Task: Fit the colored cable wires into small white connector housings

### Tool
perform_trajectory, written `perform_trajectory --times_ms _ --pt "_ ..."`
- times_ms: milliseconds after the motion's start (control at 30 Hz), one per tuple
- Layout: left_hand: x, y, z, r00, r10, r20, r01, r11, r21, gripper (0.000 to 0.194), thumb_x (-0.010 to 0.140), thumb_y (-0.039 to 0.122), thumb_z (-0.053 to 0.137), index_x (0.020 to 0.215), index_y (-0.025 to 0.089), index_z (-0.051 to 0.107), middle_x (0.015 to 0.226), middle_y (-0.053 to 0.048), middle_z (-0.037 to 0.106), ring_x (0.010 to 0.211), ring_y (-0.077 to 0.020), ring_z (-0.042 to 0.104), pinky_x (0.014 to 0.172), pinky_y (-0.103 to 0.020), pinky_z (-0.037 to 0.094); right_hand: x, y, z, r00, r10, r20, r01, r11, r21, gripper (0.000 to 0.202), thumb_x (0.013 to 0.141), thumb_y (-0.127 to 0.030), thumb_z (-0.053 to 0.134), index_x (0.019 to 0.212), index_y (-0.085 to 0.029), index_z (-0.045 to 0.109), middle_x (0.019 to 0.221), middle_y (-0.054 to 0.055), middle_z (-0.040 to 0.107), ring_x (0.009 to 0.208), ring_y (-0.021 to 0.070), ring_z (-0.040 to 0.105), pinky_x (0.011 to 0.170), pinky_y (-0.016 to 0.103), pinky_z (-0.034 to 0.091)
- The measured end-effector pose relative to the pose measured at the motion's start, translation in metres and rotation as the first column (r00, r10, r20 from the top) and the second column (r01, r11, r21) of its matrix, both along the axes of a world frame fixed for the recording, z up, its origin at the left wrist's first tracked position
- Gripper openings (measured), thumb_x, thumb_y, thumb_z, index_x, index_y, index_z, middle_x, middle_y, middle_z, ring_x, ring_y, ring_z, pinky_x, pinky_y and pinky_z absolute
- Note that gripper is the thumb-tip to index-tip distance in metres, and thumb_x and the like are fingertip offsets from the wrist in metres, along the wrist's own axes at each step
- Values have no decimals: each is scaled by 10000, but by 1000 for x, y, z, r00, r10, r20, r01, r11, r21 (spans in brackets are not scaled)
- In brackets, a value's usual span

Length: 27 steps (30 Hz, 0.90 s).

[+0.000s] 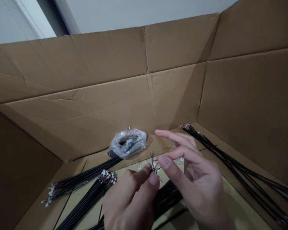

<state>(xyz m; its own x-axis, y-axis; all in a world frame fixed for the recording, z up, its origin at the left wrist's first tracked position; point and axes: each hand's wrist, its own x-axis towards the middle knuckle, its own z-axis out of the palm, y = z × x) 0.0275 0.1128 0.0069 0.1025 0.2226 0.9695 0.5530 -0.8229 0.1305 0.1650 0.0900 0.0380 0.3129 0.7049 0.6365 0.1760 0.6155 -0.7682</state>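
My left hand (134, 195) is closed, its thumb and index finger pinching the end of a black cable. From that pinch several thin wires (152, 159) fan out, some dark and at least one orange. Just to the right, my right hand (194, 172) has its thumb and index fingertip together at the orange wire (157, 165), while its other fingers extend loosely. Below and between the hands lies a bundle of black cables (168, 198), partly hidden by them. Small white connectors (140, 167) are scattered on the surface behind the fingertips.
Cardboard walls (98, 89) enclose the work surface. A clear plastic bag (128, 143) with dark contents sits against the back wall. Two black cable bundles (83, 201) (86, 175) with white connectors lie at left; loose black cables (232, 159) run along the right.
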Motion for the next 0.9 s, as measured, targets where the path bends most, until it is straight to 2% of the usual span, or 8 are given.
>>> perform_trajectory --times_ms 100,233,400,633,767,833,900 --pt "1 0 1 1000 11 -1 -11 1000 5 238 846 49 642 895 270 718 806 -8 792 556 -119 669 435 -209 461 2 0 0 1000 -17 14 17 1000 -9 152 904 -244 742 760 -289 722 1274 -64 743 1251 228 585 1050 435 401" --pt "0 0 2 1000 21 -11 -21 1000 14 233 849 47 633 905 254 724 759 10 785 549 -100 678 449 -178 473 7 0 0 999 47 5 -47 998 -34 158 910 -256 739 757 -290 720 1271 -68 750 1262 223 577 1048 426 401" --pt "-1 -1 4 999 38 -27 -38 999 6 249 864 42 622 879 271 720 735 4 780 540 -117 678 425 -200 490 9 2 0 996 93 -17 -94 994 -58 151 916 -277 742 766 -296 737 1277 -62 749 1281 228 576 1064 438 396" --pt "-3 1 11 1000 6 6 -6 1000 5 242 835 -30 611 866 201 677 732 34 763 620 -46 715 553 -90 529 5 5 0 999 49 -8 -50 998 -47 150 916 -285 746 767 -293 741 1272 -50 752 1279 219 583 1082 427 390" --pt "-6 -1 18 999 3 50 0 998 -67 217 813 -15 662 834 200 663 742 79 773 609 -20 704 610 -68 542 3 6 -1 998 57 -26 -59 996 -73 102 934 -295 721 841 -299 764 1283 -36 734 1264 212 586 1063 404 400" --pt "-8 -1 21 993 23 115 -10 994 -109 217 809 -10 676 831 205 666 693 100 747 519 -6 644 537 -62 510 2 8 -1 994 33 -105 -36 999 -30 93 955 -269 682 900 -290 755 1253 -17 720 1205 201 599 1011 379 422" --pt "-9 -1 23 983 39 182 -11 988 -153 217 797 -3 695 840 209 675 674 102 733 464 -9 592 447 -79 465 2 10 -2 966 0 -257 21 997 79 184 952 -213 662 770 -238 681 1013 -6 702 975 168 615 847 327 457"
